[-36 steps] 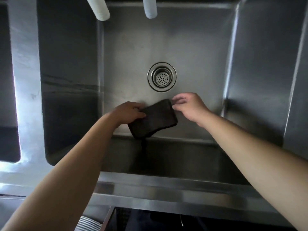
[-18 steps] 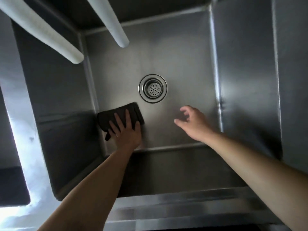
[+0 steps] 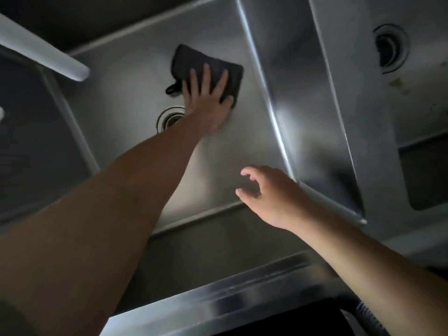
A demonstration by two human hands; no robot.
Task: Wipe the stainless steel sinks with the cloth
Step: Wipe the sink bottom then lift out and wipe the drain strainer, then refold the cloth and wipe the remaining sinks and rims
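Note:
A dark folded cloth [image 3: 194, 59] lies flat on the floor of the middle stainless steel sink [image 3: 126, 88], near its far right corner. My left hand [image 3: 208, 98] presses down on the cloth with straight, spread fingers. Its wrist covers part of the round drain [image 3: 167, 118]. My right hand [image 3: 266, 195] hovers above the sink's near right corner, fingers loosely curled, holding nothing.
A white faucet spout [image 3: 48, 52] reaches in from the upper left. A steel divider wall [image 3: 291, 93] separates this basin from a second sink on the right with its own drain [image 3: 390, 48]. The front rim [image 3: 218, 304] runs along the bottom.
My left hand has slid the cloth from the near left of the drain across to the far right of the basin. The right hand stays off the cloth, low on the right.

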